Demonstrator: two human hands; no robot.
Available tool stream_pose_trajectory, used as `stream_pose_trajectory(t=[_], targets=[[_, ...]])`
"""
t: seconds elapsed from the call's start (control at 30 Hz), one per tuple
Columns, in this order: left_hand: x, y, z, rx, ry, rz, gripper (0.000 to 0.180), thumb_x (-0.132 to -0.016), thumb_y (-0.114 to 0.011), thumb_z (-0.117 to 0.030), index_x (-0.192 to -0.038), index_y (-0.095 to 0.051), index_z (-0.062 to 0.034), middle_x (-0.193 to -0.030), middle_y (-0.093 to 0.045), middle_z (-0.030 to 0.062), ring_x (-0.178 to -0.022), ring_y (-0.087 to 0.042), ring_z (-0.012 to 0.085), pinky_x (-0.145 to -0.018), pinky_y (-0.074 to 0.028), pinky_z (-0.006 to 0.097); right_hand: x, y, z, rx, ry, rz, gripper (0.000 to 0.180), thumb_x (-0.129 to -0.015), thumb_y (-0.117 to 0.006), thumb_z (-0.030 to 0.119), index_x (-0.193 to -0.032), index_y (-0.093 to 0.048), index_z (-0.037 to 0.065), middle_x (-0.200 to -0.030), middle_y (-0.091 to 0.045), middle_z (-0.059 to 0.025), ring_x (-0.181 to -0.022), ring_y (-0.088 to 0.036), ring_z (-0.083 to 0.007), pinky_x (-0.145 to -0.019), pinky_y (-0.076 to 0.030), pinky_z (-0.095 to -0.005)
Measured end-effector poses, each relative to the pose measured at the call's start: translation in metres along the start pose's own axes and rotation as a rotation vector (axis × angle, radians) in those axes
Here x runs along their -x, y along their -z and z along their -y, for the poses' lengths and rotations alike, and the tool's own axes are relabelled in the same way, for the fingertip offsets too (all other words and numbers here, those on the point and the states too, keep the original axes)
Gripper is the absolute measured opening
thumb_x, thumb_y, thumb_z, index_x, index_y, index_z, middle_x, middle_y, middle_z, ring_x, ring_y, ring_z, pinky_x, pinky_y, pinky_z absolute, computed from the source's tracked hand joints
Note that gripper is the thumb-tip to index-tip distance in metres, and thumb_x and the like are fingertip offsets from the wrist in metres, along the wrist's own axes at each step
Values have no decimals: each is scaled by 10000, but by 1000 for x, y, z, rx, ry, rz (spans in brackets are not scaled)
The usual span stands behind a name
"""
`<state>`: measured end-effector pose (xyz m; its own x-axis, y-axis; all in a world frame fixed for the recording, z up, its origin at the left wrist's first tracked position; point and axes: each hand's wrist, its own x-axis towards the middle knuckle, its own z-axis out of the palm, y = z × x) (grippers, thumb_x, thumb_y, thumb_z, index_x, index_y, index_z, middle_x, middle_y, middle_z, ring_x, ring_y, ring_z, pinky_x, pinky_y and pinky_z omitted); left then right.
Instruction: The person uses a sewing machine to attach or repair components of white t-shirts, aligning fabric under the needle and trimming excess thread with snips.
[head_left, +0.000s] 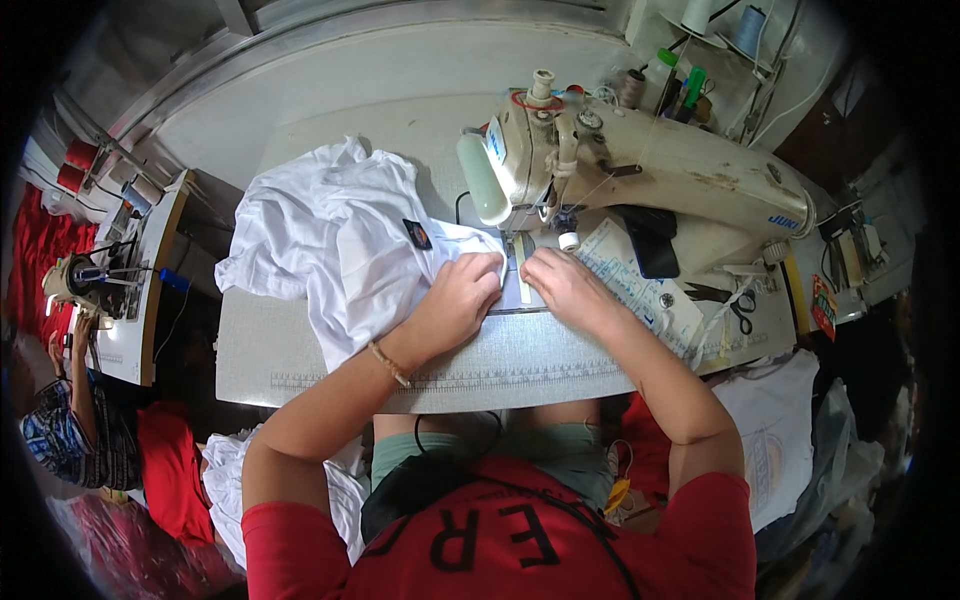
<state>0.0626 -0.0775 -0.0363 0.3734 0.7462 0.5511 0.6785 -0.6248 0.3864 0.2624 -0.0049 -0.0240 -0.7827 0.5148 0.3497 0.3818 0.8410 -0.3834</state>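
Note:
A white garment (pixel 335 220) with a small dark patch (pixel 417 235) lies bunched on the left of the sewing table (pixel 330 390). Its right end runs under the presser foot area of a cream sewing machine (pixel 690 180). With fingers curled, my left hand (pixel 470 287) grips the cloth just left of the foot. My right hand (pixel 565 283) is pinched closed right beside the foot, by a narrow pale strip (pixel 524 285); what sits between its fingertips is hidden. Light from the machine falls on the cloth between both hands.
Right of my hands lie a printed sheet (pixel 612 262), a dark phone (pixel 652 243) and black-handled scissors (pixel 740 312). Thread cones (pixel 697 14) stand behind the machine. At far left, another person's hand (pixel 85 328) works at a second sewing machine (pixel 82 280).

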Motion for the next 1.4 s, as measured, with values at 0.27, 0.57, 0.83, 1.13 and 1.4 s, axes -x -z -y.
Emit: stream_pose_trajectory(t=[0.27, 0.57, 0.83, 1.13, 1.4], targets=[[-16, 0, 12, -1, -120, 125, 146, -804, -641, -113, -918, -593, -34, -1152, -595, 77, -949, -528, 264, -852, -421, 375, 1, -1, 2, -59, 82, 28, 85, -830, -516, 41, -895, -557, 7, -875, -540, -143, -861, -545, -328, -782, -444, -413], [-14, 13, -11, -231, -61, 164, 111, -772, -559, -67, -871, -576, -19, -1119, -564, 131, -960, -523, 277, -836, -413, 356, -34, -2, -32, -52, -588, -28, 221, -823, -544, 130, -975, -612, -16, -998, -622, -230, -924, -588, -402, -794, -472, -445], [13, 0, -5, -145, 79, 53, 87, -808, -571, -46, -860, -537, 16, -1065, -552, 177, -1080, -488, 373, -972, -373, 449, -45, 18, -25, -61, -508, -12, 306, -845, -533, 236, -1031, -595, 0, -987, -626, -247, -956, -588, -411, -802, -473, -425], [-50, -2, 79, -28, -72, 110, 251, -840, -552, -71, -1080, -553, 4, -1139, -541, 178, -1249, -349, 404, -1046, -294, 487, -37, 7, -50, -640, -405, -218, 263, -800, -585, 167, -1011, -629, 16, -1006, -642, -211, -951, -604, -369, -812, -483, -405], [-84, -17, 101, 59, 42, 114, 223, -830, -521, -51, -1042, -561, 6, -1066, -581, 181, -1059, -518, 342, -958, -403, 396, -56, -19, -75, -279, -378, -261, 270, -812, -571, 189, -1015, -626, 20, -1003, -639, -219, -951, -600, -382, -819, -481, -418]])
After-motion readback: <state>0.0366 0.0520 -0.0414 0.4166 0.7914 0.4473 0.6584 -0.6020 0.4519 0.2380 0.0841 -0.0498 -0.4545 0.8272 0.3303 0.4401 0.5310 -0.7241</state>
